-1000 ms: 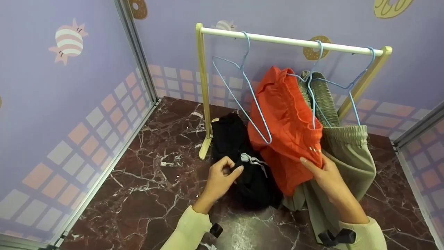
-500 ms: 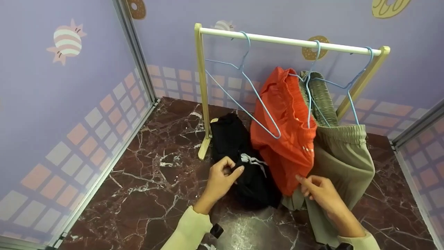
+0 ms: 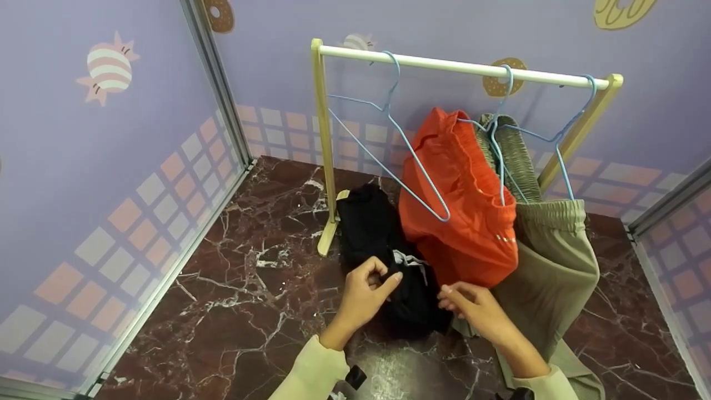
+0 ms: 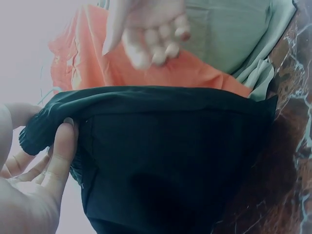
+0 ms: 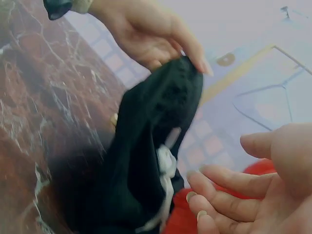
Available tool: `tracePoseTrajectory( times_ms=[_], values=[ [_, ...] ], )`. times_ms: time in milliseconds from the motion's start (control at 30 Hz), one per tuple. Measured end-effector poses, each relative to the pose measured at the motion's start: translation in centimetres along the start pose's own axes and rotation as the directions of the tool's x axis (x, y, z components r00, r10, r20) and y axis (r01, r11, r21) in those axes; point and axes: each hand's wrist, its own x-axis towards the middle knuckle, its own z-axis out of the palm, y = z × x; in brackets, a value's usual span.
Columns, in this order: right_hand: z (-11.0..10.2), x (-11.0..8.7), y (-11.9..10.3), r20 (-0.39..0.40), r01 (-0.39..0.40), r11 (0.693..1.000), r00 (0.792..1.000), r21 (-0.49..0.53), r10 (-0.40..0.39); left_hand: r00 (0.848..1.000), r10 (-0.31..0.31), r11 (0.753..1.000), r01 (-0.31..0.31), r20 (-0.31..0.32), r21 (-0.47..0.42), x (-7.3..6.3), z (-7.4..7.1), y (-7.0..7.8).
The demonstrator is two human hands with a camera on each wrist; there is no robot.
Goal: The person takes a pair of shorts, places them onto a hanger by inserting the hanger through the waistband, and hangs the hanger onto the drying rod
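My left hand (image 3: 361, 294) pinches the gathered waistband of a pair of black drawstring pants (image 4: 161, 156) between thumb and fingers. The pants hang from that grip, their lower part near the floor, with a white drawstring (image 5: 167, 165) at the front of the waist. To their right, my right hand (image 3: 480, 311) holds nothing, its fingers loosely bent and apart from the cloth. Just above it hangs an orange elastic-waist garment (image 3: 444, 189) on a blue wire hanger (image 3: 496, 144). Khaki pants (image 3: 555, 255) hang behind that on another blue hanger (image 3: 564, 139).
A low rack with a white rail (image 3: 444, 64) and wooden posts (image 3: 325, 139) stands before the patterned back wall. A bare blue hanger (image 3: 389, 105) hangs at its left, above the black pants. Dark marbled floor (image 3: 239, 311) runs left to the side wall (image 3: 111, 166).
My right hand has let go of the orange garment's waist and moved left, beside the black pants. The bare hanger has turned on the rail. My left hand keeps its pinch, shifting slightly right.
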Motion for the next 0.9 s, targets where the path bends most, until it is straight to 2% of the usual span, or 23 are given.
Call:
tracePoseTrajectory(
  times_ms=[267, 400, 500, 633, 867, 900],
  values=[
    [2.2, 0.8, -1.6, -0.026, 0.025, 0.999, 0.999, -0.020, -0.026, 0.999, 0.012, 1.000, -0.011, 0.041, -0.006, -0.5, 1.4, 0.1],
    [2.9, 1.2, -2.0, -0.047, 0.015, 1.000, 0.999, -0.015, -0.016, 0.998, -0.005, 1.000, 0.006, 0.058, -0.014, -0.5, 2.1, 0.1],
    [3.3, 1.5, -2.2, -0.079, 0.003, 1.000, 0.997, -0.021, -0.004, 0.997, -0.023, 0.999, 0.026, 0.080, -0.037, -0.4, 2.7, -0.8],
    [3.5, 1.8, -2.2, -0.104, 0.004, 1.000, 0.995, -0.029, -0.007, 0.992, -0.016, 0.995, 0.028, 0.123, -0.093, -0.2, 3.3, -2.3],
    [3.7, 1.8, -2.4, -0.107, 0.050, 0.997, 0.993, -0.050, -0.055, 0.979, -0.044, 0.985, 0.076, 0.200, -0.154, -1.0, 3.7, 0.5],
    [3.7, 1.8, -2.3, -0.106, 0.049, 0.997, 0.993, -0.053, -0.054, 0.976, -0.041, 0.984, 0.076, 0.212, -0.159, -1.1, 3.8, 0.5]
  ],
)
